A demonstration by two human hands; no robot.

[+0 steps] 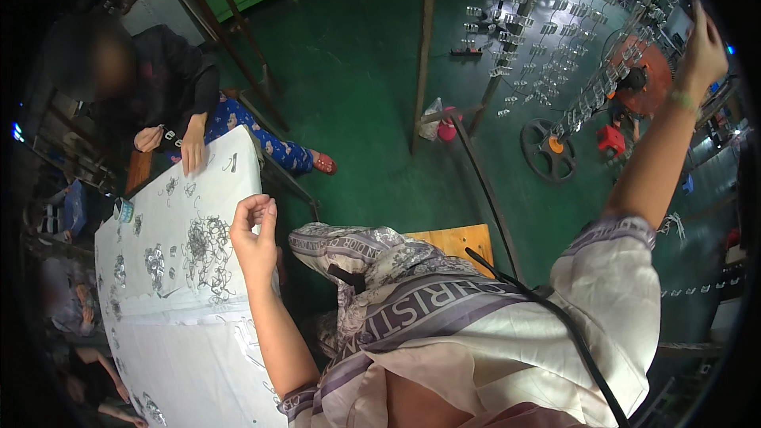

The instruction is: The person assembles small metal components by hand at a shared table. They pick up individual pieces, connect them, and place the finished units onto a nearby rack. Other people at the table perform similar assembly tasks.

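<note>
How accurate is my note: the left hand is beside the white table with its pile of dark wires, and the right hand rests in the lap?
The right hand is not in the lap: the head view shows it at far right, arm outstretched. The left hand is beside the white table with its pile of dark wires.

I take this for a workshop: my long white-covered table (190, 372) carries heaps of small curled dark pieces (208, 250), a co-worker (176, 63) handles little parts at its far end, and strings of shiny pieces (567, 30) hang (rather like a curtain) above the green floor (357, 111).
</note>
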